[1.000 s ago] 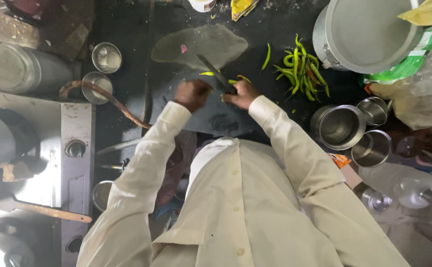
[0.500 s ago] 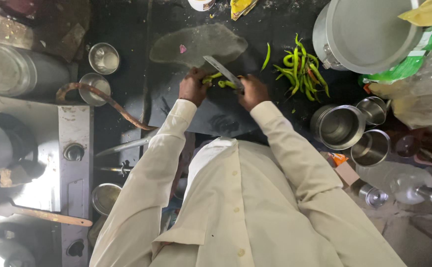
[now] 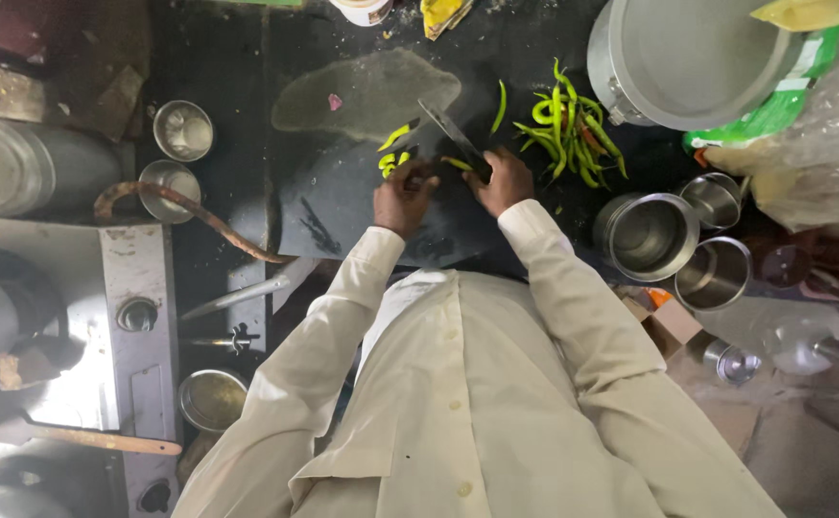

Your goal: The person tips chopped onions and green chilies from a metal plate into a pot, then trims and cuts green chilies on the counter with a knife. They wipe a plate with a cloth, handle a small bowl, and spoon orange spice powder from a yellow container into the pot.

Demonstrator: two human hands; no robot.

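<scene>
Seen from above, my right hand [image 3: 504,180] grips the handle of a knife [image 3: 450,134], its blade angled up and left over a dark cutting board [image 3: 342,206]. My left hand [image 3: 402,197] rests on the board and pins a few green chillies [image 3: 395,153] by the blade. A loose pile of long green chillies [image 3: 568,125] lies just right of the knife. My cream long-sleeved shirt fills the lower frame.
A large lidded metal pot [image 3: 683,58] stands at the back right, with several steel cups [image 3: 648,235] below it. Two small steel bowls [image 3: 181,129] and a brown hose [image 3: 189,206] lie left of the board. A stove [image 3: 136,317] sits at the left edge.
Both hands have stayed on the board while the knife shifted; its blade now points further up and away. The camera view has drifted slightly.
</scene>
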